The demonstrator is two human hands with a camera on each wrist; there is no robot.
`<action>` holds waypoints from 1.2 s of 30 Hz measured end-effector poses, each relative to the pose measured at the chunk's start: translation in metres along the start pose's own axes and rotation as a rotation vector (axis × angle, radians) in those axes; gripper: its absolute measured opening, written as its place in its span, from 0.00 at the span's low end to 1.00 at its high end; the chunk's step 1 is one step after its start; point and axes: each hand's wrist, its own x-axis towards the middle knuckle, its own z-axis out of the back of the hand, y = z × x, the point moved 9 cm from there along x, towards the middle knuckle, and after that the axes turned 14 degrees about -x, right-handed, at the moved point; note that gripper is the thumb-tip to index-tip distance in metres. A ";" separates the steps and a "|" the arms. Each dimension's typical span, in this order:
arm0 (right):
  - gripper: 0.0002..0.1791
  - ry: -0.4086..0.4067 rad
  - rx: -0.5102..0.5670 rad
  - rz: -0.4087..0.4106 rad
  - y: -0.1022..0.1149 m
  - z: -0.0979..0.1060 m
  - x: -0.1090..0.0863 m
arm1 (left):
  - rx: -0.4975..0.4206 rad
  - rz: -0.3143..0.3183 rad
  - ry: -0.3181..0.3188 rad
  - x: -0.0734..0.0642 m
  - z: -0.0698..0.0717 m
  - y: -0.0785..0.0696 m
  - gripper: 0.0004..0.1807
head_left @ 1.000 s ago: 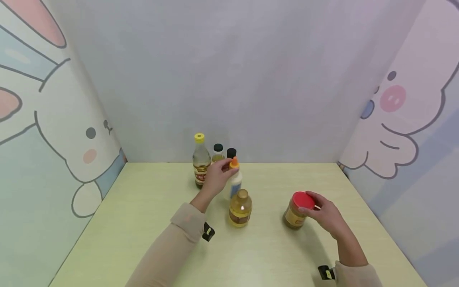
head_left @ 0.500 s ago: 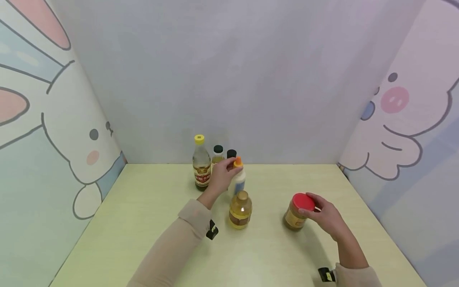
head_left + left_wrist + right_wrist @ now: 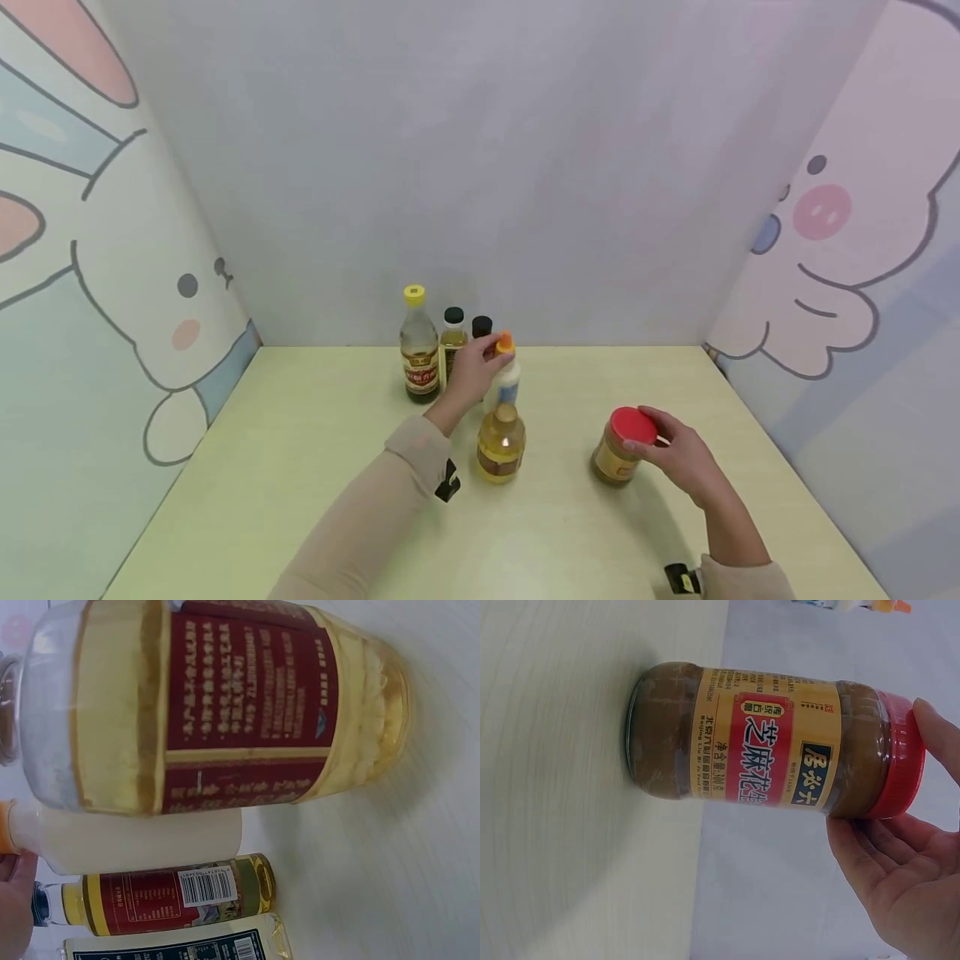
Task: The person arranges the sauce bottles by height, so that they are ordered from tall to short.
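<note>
I have the left hand (image 3: 469, 372) pinching the white bottle (image 3: 512, 373) by its orange cap (image 3: 506, 341), behind the golden bottle (image 3: 501, 447) and seemingly off the table (image 3: 315, 467); the right hand (image 3: 682, 454) grips the jar (image 3: 617, 462) by its red lid (image 3: 632, 426). Such top-only holds may swing, so I'd move gently.

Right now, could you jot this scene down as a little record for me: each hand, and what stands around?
Left hand: pinches the orange cap of a white bottle
Right hand: grips the red lid of a brown jar
Nearer the person than the white bottle: golden-capped bottle
Back row, left to right: yellow-capped bottle, dark-green-capped bottle, black-capped bottle
Partly hidden by left hand: black-capped bottle
Surface: pale table
</note>
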 end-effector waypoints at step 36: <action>0.41 -0.032 0.030 0.011 0.001 0.000 0.000 | 0.090 0.003 0.097 0.025 -0.030 0.019 0.22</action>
